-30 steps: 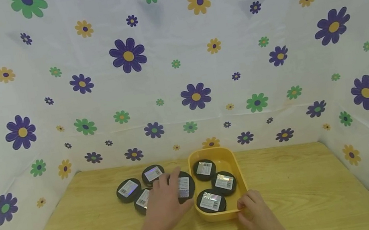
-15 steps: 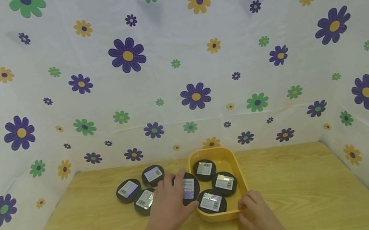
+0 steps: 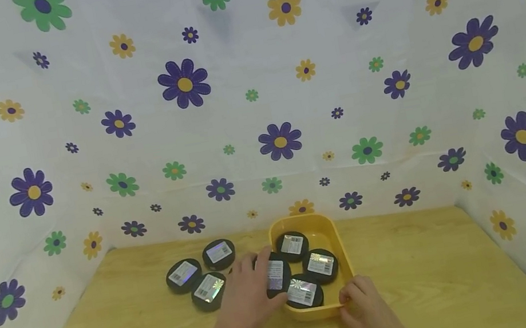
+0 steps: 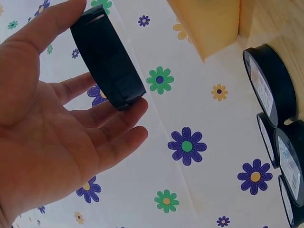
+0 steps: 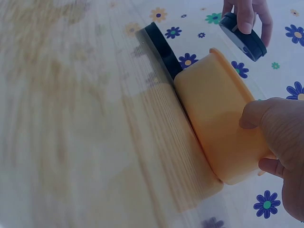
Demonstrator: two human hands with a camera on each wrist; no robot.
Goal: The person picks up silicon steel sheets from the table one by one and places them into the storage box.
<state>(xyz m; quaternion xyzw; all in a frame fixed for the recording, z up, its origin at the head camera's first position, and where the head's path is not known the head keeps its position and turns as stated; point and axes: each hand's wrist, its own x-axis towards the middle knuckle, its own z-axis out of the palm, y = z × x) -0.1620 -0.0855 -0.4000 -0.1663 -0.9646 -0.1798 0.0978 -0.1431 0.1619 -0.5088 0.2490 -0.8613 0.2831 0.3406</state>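
Note:
My left hand (image 3: 243, 298) grips a flat, round black container (image 3: 276, 275) with a white label, thumb on one side and fingers on the other. In the left wrist view this container (image 4: 109, 57) is seen edge-on, raised off the table. It hangs over the left rim of a yellow plastic bin (image 3: 346, 260). Inside the bin lie three similar containers (image 3: 320, 264), labels up. My right hand (image 3: 369, 308) pinches the bin's near right corner; the right wrist view shows the thumb and fingers at the rim of the bin (image 5: 213, 114).
Left of the bin, several more black containers (image 3: 183, 276) lie close together on the wooden table (image 3: 123, 326), partly behind my left hand. A white flowered cloth (image 3: 234, 116) stands around the back and sides of the table.
My left hand has moved right with the black container, from beside the bin to over its left rim. My right hand has stayed at the bin's corner.

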